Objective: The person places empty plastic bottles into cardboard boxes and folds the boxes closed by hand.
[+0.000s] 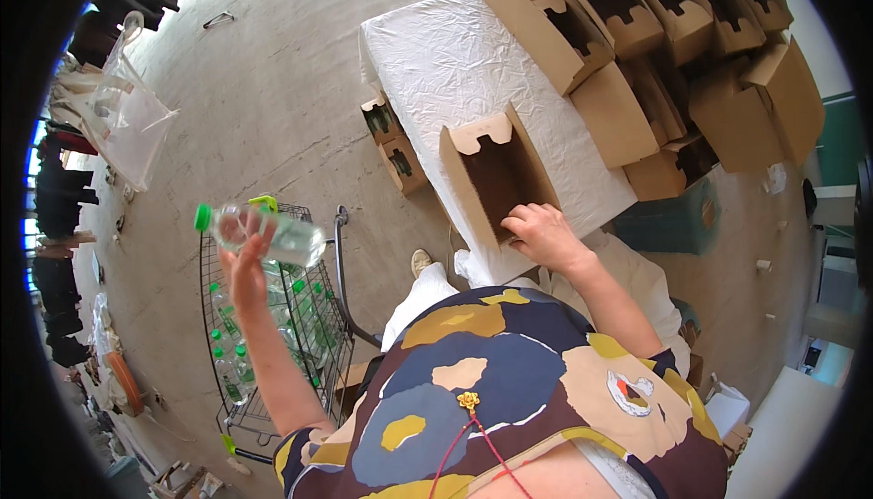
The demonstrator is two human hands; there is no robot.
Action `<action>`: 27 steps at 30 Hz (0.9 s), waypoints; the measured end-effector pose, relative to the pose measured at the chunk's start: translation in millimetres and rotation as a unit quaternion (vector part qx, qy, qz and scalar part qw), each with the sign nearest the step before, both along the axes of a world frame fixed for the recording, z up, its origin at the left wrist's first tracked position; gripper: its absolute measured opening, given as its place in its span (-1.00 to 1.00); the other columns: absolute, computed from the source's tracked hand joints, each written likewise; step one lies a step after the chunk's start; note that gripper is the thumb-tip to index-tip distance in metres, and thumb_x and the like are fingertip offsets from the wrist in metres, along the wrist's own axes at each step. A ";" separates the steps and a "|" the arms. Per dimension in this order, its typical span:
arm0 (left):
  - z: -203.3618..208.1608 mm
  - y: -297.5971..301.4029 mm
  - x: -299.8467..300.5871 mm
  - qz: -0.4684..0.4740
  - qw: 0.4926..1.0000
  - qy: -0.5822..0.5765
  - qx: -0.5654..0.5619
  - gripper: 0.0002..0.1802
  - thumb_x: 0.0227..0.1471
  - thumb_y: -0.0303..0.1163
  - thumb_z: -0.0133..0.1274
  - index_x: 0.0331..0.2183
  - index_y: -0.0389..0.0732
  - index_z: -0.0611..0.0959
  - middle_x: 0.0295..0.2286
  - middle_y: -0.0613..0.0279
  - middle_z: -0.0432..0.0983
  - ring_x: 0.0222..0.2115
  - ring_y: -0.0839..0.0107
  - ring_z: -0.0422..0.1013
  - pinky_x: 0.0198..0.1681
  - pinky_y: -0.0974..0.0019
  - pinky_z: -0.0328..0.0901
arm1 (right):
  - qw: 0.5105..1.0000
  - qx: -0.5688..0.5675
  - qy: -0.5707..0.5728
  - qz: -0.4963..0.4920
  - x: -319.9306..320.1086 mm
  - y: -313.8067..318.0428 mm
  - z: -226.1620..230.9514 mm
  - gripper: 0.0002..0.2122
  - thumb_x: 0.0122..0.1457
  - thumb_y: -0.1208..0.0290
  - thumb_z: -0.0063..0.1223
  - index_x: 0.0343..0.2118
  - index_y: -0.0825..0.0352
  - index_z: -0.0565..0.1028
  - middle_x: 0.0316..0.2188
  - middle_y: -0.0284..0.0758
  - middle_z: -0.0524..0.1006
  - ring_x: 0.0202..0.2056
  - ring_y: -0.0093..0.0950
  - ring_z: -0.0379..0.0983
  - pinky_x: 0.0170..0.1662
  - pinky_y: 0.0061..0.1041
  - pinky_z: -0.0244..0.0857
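Observation:
A clear plastic bottle (296,240) with a green cap lies nearly level in my left hand (244,272), its capped end toward the left. The fingers are wrapped round it, partly seen through the plastic. Below is a black wire cart (338,294) holding several similar green-capped bottles (305,322). On the white-covered table (427,62), a brown cardboard box (466,191) stands open at the top, with a notched flap at its far end. My right hand (548,240) grips the box's near edge with bent fingers. The thumb is mostly hidden, and the box's inside is dark.
Several open cardboard boxes (600,44) are piled at the table's far right. Two smaller boxes (400,161) stand on the floor by the table's left side. A green bin (668,217) is right of the table. Clothes and a clear bag (127,117) hang at the far left.

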State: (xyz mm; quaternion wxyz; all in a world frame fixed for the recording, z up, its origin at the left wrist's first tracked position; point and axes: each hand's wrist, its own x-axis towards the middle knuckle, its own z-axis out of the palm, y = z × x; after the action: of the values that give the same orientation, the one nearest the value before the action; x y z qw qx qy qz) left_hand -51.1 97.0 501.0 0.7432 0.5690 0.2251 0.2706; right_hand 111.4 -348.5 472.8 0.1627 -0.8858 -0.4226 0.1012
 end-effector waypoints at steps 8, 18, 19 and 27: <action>45.9 -191.4 156.4 -0.391 0.905 -0.010 -0.169 -0.27 0.13 0.15 -0.11 -0.01 -0.37 0.47 -0.14 -0.04 0.52 -0.16 0.15 0.52 -0.01 0.05 0.39 | 0.997 0.045 -0.051 0.024 -2.4 -18.5 -13.8 -0.90 -0.05 0.49 0.11 -0.41 0.25 0.54 -0.39 -0.34 0.49 -0.25 -0.35 0.46 -0.17 -0.33 0.30; -9.2 -269.8 199.9 -0.490 0.801 0.342 -0.042 -0.41 0.10 0.00 0.10 0.04 -0.14 0.37 -0.30 0.13 0.49 -0.42 0.30 0.52 -0.39 0.22 0.48 | 0.996 0.052 -0.057 0.046 0.2 -43.8 -13.1 -0.92 0.00 0.44 0.02 -0.43 0.24 0.53 -0.40 -0.34 0.50 -0.26 -0.37 0.45 -0.19 -0.37 0.29; -5.8 -271.7 201.1 -0.494 0.789 0.364 -0.015 -0.40 0.11 -0.01 0.09 0.06 -0.15 0.35 -0.28 0.13 0.48 -0.40 0.34 0.51 -0.38 0.23 0.47 | 0.996 0.051 -0.047 0.053 1.6 -44.7 -11.9 -0.91 0.01 0.43 0.02 -0.42 0.25 0.54 -0.40 -0.34 0.50 -0.25 -0.37 0.45 -0.19 -0.37 0.29; -50.0 -285.6 240.5 -0.434 0.718 0.488 0.242 -0.17 0.00 -0.05 0.13 0.18 -0.28 0.22 -0.12 0.02 0.46 -0.17 0.28 0.43 -0.21 0.17 0.40 | 0.993 0.023 -0.067 0.091 1.3 -32.1 -14.6 -0.91 -0.02 0.45 0.01 -0.47 0.29 0.54 -0.41 -0.30 0.52 -0.31 -0.38 0.47 -0.28 -0.38 0.32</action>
State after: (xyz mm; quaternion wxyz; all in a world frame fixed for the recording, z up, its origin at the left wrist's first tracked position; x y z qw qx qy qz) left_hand 189.4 -188.7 450.9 0.4033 0.8178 0.2123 -0.3515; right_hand 112.8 -380.6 458.3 0.1451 -0.8445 -0.5134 0.0463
